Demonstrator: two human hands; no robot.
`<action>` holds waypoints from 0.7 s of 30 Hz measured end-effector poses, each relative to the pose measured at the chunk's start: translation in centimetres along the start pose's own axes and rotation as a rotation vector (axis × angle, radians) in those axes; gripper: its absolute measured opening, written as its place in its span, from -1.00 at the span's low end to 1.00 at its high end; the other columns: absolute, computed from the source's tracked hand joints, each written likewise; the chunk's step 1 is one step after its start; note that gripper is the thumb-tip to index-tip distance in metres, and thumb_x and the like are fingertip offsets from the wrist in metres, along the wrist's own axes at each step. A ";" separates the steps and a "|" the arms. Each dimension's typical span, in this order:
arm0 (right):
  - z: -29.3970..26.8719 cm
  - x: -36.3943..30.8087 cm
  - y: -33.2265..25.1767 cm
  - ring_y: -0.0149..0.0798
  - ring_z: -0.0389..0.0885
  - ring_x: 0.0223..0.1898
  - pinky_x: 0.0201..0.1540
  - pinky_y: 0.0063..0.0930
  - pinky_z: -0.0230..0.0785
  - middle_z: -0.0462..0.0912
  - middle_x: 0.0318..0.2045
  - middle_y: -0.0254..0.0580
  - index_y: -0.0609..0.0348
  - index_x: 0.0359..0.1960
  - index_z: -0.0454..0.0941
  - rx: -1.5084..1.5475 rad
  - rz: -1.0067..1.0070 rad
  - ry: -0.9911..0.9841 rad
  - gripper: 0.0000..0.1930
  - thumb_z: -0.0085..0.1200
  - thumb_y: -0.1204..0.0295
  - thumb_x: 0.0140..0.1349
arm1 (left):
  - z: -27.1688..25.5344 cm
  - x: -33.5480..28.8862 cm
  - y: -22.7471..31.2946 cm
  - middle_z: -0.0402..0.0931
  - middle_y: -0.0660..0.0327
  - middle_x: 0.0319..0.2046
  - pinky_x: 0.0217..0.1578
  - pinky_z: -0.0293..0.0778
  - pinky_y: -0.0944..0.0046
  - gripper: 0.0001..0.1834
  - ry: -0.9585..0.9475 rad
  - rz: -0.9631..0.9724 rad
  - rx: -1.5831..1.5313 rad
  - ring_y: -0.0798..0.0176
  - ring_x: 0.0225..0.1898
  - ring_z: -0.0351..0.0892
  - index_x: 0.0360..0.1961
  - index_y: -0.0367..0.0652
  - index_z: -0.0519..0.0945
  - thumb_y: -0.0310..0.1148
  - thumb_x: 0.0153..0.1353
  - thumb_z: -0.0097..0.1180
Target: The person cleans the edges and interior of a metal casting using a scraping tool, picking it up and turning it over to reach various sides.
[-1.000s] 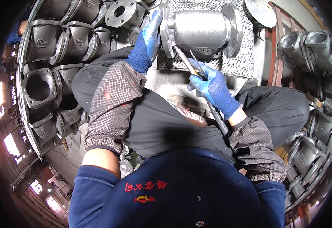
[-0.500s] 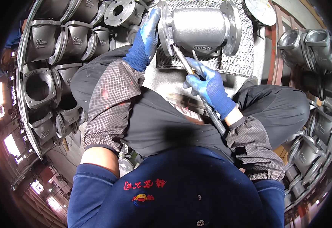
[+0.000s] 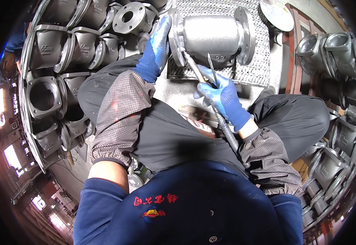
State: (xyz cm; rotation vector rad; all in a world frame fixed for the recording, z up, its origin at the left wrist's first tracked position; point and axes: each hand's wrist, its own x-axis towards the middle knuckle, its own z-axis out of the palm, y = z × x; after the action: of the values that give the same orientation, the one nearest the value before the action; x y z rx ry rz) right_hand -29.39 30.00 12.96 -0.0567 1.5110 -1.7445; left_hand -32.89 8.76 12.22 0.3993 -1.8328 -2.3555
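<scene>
A grey cast valve body [image 3: 210, 34] with round bolt flanges at both ends lies on its side on a metal mesh mat [image 3: 253, 75]. My left hand [image 3: 156, 47], in a blue glove, grips the left flange by its outer edge. In my blue-gloved right hand [image 3: 221, 92] is a slim flexible-shaft grinder [image 3: 193, 66], with its ribbed grey hose [image 3: 226, 131] trailing back toward my lap. The grinder's tip is at the inner side of the left flange, low down. Beside it a thin lever-like metal piece sticks up from my grip.
Stacked grey castings [image 3: 49, 45] fill a rack on the left. A loose flanged casting [image 3: 133, 18] leans near my left hand. More castings [image 3: 329, 163] are piled on the right. A round pale disc [image 3: 276, 15] stands behind the mat, and a person's arm [image 3: 13, 61] shows at far left.
The valve body sits slightly lower in view, and both hands have shifted down a little with it. The grinder's tip remains at the left flange.
</scene>
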 end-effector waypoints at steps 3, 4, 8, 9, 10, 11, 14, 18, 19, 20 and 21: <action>-0.7 0.5 0.2 -0.62 0.42 -0.61 -0.63 -0.73 0.28 0.57 -0.49 -0.30 0.19 0.14 0.35 -0.014 -0.001 -0.001 -0.54 0.02 0.54 0.15 | 0.0 -0.8 -0.3 0.32 0.18 0.07 0.14 0.17 0.39 -0.47 0.015 0.101 0.108 0.35 0.09 0.29 0.17 -0.28 0.27 -0.09 0.36 -0.24; -1.0 0.6 -0.1 -0.63 0.42 -0.62 -0.64 -0.73 0.27 0.57 -0.51 -0.31 0.19 0.14 0.35 -0.031 -0.002 -0.021 -0.53 0.02 0.54 0.15 | 0.1 -1.1 -0.2 0.28 0.13 0.12 0.18 0.13 0.36 -0.48 -0.008 0.216 0.304 0.30 0.14 0.26 0.19 -0.30 0.24 -0.12 0.37 -0.28; -0.7 0.4 -0.8 -0.62 0.38 -0.65 -0.63 -0.74 0.25 0.56 -0.56 -0.33 0.18 0.14 0.35 -0.017 -0.011 -0.016 -0.53 0.02 0.54 0.14 | -0.4 -0.5 -0.8 0.17 -0.03 0.21 0.26 0.01 0.30 -0.50 -0.031 0.288 0.419 0.14 0.25 0.14 0.23 -0.34 0.15 -0.23 0.39 -0.32; -0.4 0.1 -1.1 -0.62 0.37 -0.65 -0.63 -0.73 0.25 0.56 -0.56 -0.33 0.18 0.14 0.35 -0.033 -0.011 -0.016 -0.53 0.02 0.55 0.14 | -0.7 -0.4 -0.5 0.17 0.05 0.21 0.21 0.13 0.28 -0.54 -0.029 0.067 0.052 0.21 0.21 0.21 0.26 -0.32 0.11 -0.39 0.37 -0.30; -0.4 0.2 -1.0 -0.61 0.37 -0.65 -0.62 -0.73 0.25 0.55 -0.56 -0.34 0.14 0.14 0.36 -0.025 0.000 -0.022 -0.54 0.02 0.55 0.14 | -1.1 -0.2 -0.7 0.18 0.00 0.21 0.22 0.11 0.27 -0.55 -0.045 0.174 0.251 0.15 0.22 0.20 0.24 -0.34 0.14 -0.36 0.38 -0.32; -0.3 0.5 -1.3 -0.53 0.55 -0.48 -0.59 -0.73 0.33 0.57 -0.39 -0.30 0.19 0.14 0.34 -0.016 0.027 -0.031 -0.55 0.00 0.57 0.16 | -1.2 -0.3 -1.1 0.23 0.00 0.16 0.20 0.15 0.27 -0.55 -0.032 0.197 0.271 0.15 0.18 0.24 0.22 -0.34 0.17 -0.32 0.38 -0.31; -0.2 0.8 -2.0 -0.53 0.55 -0.48 -0.58 -0.73 0.33 0.54 -0.35 -0.34 0.20 0.15 0.33 -0.094 -0.016 -0.030 -0.55 0.00 0.56 0.17 | -1.3 0.2 -1.7 0.34 0.11 0.04 0.08 0.27 0.34 -0.50 -0.006 0.235 0.280 0.30 0.04 0.35 0.17 -0.32 0.23 -0.15 0.37 -0.27; -1.3 -1.2 -4.8 -0.62 0.35 -0.61 -0.55 -0.71 0.27 0.52 -0.51 -0.40 0.17 0.15 0.33 -0.024 -0.015 -0.062 -0.51 0.02 0.57 0.12 | -0.7 0.0 -0.8 0.36 0.18 0.04 0.05 0.30 0.37 -0.47 -0.001 -0.054 -0.097 0.35 0.03 0.37 0.19 -0.22 0.24 -0.06 0.35 -0.26; -1.7 -1.8 -6.0 -0.60 0.39 -0.60 -0.55 -0.71 0.28 0.54 -0.47 -0.36 0.18 0.16 0.32 -0.040 -0.138 -0.038 -0.49 0.03 0.58 0.10 | -0.8 -0.1 -0.7 0.35 0.16 0.07 0.09 0.29 0.32 -0.51 -0.002 -0.188 -0.252 0.31 0.06 0.36 0.19 -0.19 0.24 -0.10 0.37 -0.30; -2.3 -2.5 -7.9 -0.58 0.42 -0.58 -0.53 -0.71 0.31 0.56 -0.44 -0.31 0.20 0.16 0.32 -0.066 -0.177 0.046 -0.48 0.05 0.59 0.09 | -1.0 -0.1 -1.2 0.40 0.16 0.00 0.04 0.34 0.30 -0.50 0.065 -0.079 -0.143 0.29 -0.01 0.42 0.16 -0.15 0.28 -0.04 0.35 -0.26; -3.7 -2.7 -9.5 -0.55 0.45 -0.58 -0.52 -0.70 0.33 0.58 -0.46 -0.28 0.24 0.14 0.33 -0.119 -0.184 0.162 -0.51 0.03 0.57 0.11 | -0.3 0.1 -1.0 0.40 0.16 -0.01 0.03 0.35 0.28 -0.49 0.069 -0.130 -0.175 0.28 -0.01 0.42 0.17 -0.14 0.28 -0.03 0.35 -0.27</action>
State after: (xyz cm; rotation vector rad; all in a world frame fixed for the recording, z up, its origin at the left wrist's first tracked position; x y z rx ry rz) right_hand -34.52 34.18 21.17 -0.1219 1.7749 -1.8376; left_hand -32.84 8.66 11.21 0.5860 -1.6000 -2.5283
